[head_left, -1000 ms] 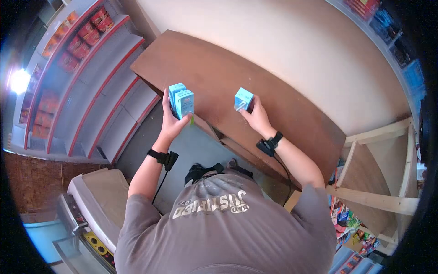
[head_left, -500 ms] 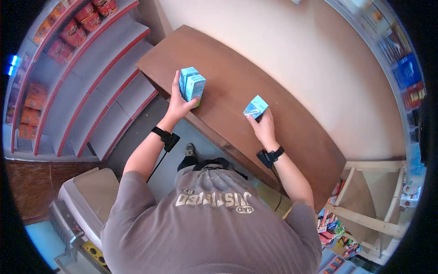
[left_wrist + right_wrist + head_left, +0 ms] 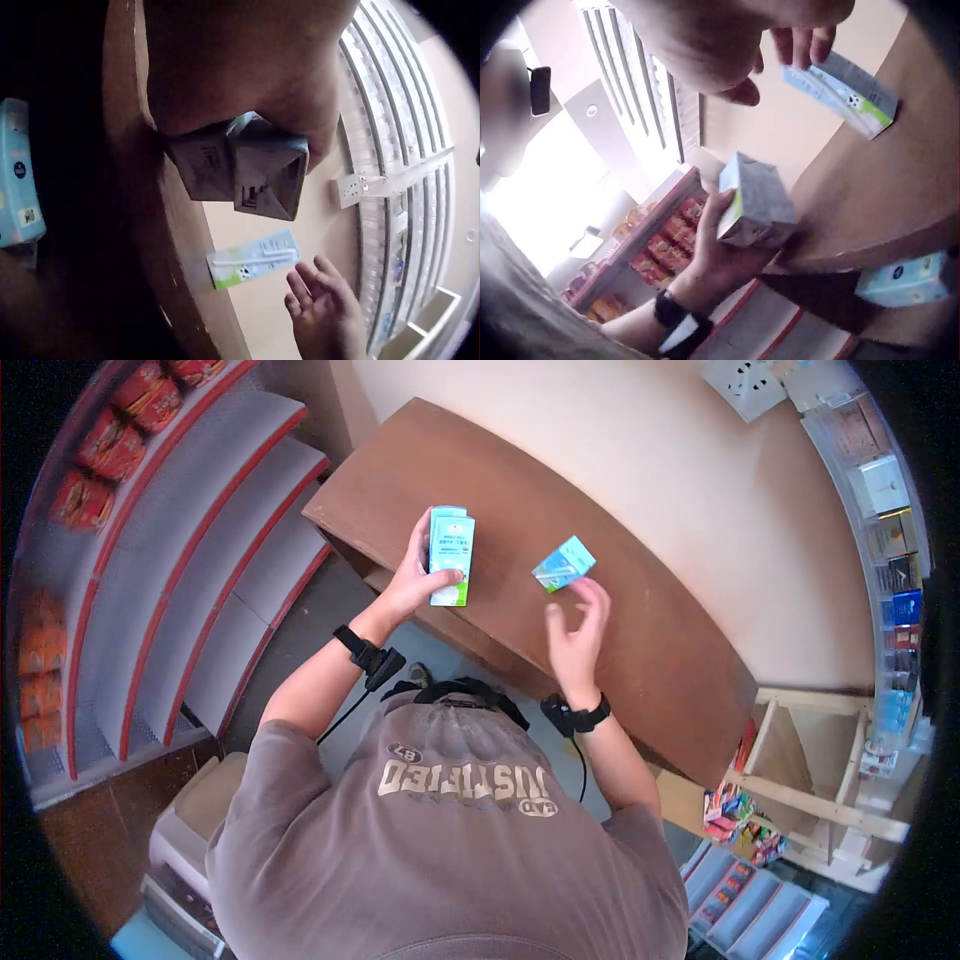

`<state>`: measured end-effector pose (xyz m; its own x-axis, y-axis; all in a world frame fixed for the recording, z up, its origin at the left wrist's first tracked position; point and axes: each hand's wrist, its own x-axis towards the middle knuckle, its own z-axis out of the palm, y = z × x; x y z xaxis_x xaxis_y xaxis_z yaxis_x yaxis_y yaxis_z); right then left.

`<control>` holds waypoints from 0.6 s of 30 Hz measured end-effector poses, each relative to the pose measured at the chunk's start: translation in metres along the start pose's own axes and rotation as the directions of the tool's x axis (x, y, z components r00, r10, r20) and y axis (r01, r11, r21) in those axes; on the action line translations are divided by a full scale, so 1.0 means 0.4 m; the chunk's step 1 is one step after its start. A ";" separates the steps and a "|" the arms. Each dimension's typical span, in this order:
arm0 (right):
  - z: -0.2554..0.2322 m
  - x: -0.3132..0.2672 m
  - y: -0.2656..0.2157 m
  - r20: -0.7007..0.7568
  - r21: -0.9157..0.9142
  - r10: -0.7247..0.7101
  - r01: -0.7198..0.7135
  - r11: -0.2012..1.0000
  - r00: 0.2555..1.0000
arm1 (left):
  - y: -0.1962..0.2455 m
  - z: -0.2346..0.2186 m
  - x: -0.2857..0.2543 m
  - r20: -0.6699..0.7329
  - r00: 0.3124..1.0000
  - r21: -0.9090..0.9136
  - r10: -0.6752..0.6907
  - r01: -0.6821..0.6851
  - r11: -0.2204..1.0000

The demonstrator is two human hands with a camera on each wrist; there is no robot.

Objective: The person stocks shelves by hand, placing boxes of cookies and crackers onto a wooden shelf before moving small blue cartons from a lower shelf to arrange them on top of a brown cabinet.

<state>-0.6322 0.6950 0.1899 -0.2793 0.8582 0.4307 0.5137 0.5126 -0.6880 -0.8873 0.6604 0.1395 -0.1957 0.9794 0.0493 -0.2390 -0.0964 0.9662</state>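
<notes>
Two blue-and-white milk cartons [image 3: 453, 565] stand side by side in my left hand [image 3: 410, 585], over the near left part of a brown table. In the head view the thumb lies across the front carton, and the left wrist view shows the folded carton bottoms [image 3: 270, 184]. A third milk carton [image 3: 563, 565], with a white straw on its side, stands on the tabletop to the right. Just beside it is my right hand [image 3: 578, 640], blurred, its fingers loosely extended and holding nothing. In the right wrist view the fingertips [image 3: 802, 49] overlap that carton's upper end.
The brown table [image 3: 480, 490] runs along a pale wall. Under its top sits a light-blue package [image 3: 904, 281]. Shelves with red edges [image 3: 200, 510] hold red tubs at left. A wooden frame [image 3: 815, 810] and snack packs [image 3: 735, 815] are at right.
My right hand has let go of its carton and drawn back toward the body. My left hand has moved right with its two cartons, which now show their fronts.
</notes>
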 end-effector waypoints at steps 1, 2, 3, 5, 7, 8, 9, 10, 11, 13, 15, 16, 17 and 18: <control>0.004 -0.012 -0.027 0.110 0.153 0.003 -0.019 0.988 0.994 | 0.003 0.013 -0.003 0.019 1.000 -0.010 -0.014 0.014 1.000; 0.030 -0.026 -0.060 0.196 0.359 0.114 -0.179 0.916 0.974 | 0.011 0.029 -0.008 0.022 0.999 -0.026 -0.029 0.030 0.999; 0.051 -0.035 -0.079 0.196 0.337 0.153 -0.213 0.917 0.969 | 0.017 0.046 -0.013 0.025 0.999 -0.042 -0.044 0.045 0.998; 0.100 -0.037 -0.111 0.217 0.373 0.228 -0.297 0.879 0.949 | 0.032 0.070 -0.021 0.053 0.998 -0.064 -0.033 0.036 0.997; 0.143 -0.031 -0.119 0.334 0.533 0.268 -0.416 0.737 0.904 | 0.030 0.088 -0.035 0.084 0.996 -0.048 0.033 -0.029 0.998; 0.154 -0.017 -0.125 0.332 0.531 0.270 -0.416 0.738 0.904 | 0.032 0.085 -0.035 0.086 0.996 -0.051 0.033 -0.029 0.998; 0.149 -0.005 -0.124 0.416 0.546 0.284 -0.488 0.681 0.864 | 0.035 0.097 -0.036 0.055 0.998 -0.111 0.005 0.001 0.994; 0.149 0.004 -0.123 0.501 0.553 0.288 -0.557 0.619 0.816 | 0.036 0.100 -0.037 0.022 0.999 -0.172 -0.024 0.027 0.985; 0.163 0.005 -0.110 0.526 0.579 0.267 -0.570 0.583 0.808 | 0.033 0.091 -0.036 0.007 1.000 -0.127 -0.005 0.005 0.992; 0.166 0.009 -0.121 0.562 0.585 0.257 -0.597 0.548 0.786 | 0.035 0.078 -0.035 -0.030 0.999 -0.188 -0.045 0.039 0.981; 0.163 0.012 -0.135 0.591 0.590 0.253 -0.625 0.511 0.766 | 0.038 0.073 -0.037 -0.056 0.994 -0.248 -0.090 0.073 0.966; 0.162 0.014 -0.143 0.644 0.601 0.297 -0.707 0.374 0.705 | 0.042 0.071 -0.042 -0.089 0.988 -0.250 -0.126 0.100 0.963; 0.159 0.016 -0.147 0.697 0.596 0.330 -0.770 0.226 0.637 | 0.046 0.070 -0.045 -0.121 0.979 -0.252 -0.161 0.127 0.959; 0.160 0.014 -0.141 0.696 0.597 0.329 -0.769 0.228 0.638 | 0.050 0.064 -0.048 -0.121 0.980 -0.252 -0.160 0.125 0.960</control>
<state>-0.7146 0.6729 0.1936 -0.5741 0.7363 -0.3581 -0.1524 -0.5258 -0.8368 -0.8640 0.6441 0.1643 -0.2685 0.9536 -0.1364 -0.4937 -0.0146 0.8695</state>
